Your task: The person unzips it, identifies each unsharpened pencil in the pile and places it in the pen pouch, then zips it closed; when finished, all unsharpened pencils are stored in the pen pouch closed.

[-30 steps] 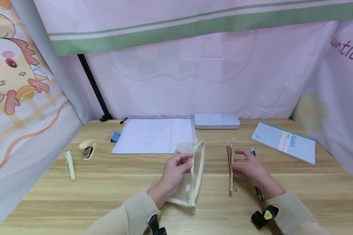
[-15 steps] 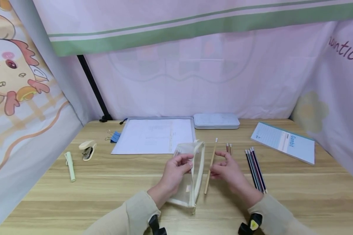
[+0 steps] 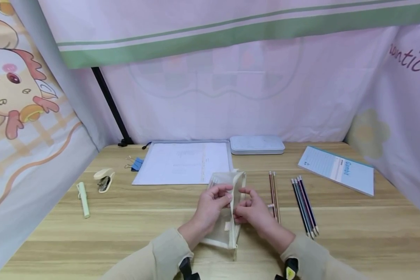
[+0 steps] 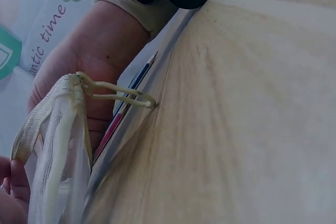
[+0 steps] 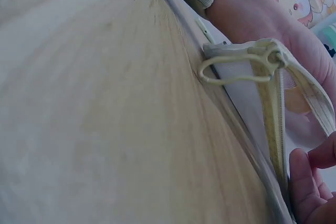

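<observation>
A pale mesh zip pouch (image 3: 227, 181) stands on edge at the middle of the wooden table (image 3: 126, 225). My left hand (image 3: 211, 200) grips its left side. My right hand (image 3: 250, 208) is at the pouch's open zipper edge, fingers curled in a pinch. A pale pencil end (image 3: 270, 206) pokes out behind this hand; the rest of that wooden pencil is hidden. In the left wrist view the pouch (image 4: 52, 145) and its pull loop (image 4: 118, 93) lie against the right palm (image 4: 100, 56). In the right wrist view my fingertips (image 5: 310, 182) sit beside the zipper (image 5: 273, 124).
Two wooden pencils (image 3: 273, 184) and several dark pencils (image 3: 304, 204) lie to the right. A blue notebook (image 3: 337, 169) lies far right. A flat tin case (image 3: 257, 144) and a paper folder (image 3: 183, 161) are at the back. At the left are a binder clip (image 3: 136, 162), stapler (image 3: 104, 178) and pen (image 3: 83, 198).
My right hand lifted one wooden pencil from the row and carried it left to the pouch's opening. The left hand kept holding the pouch in place.
</observation>
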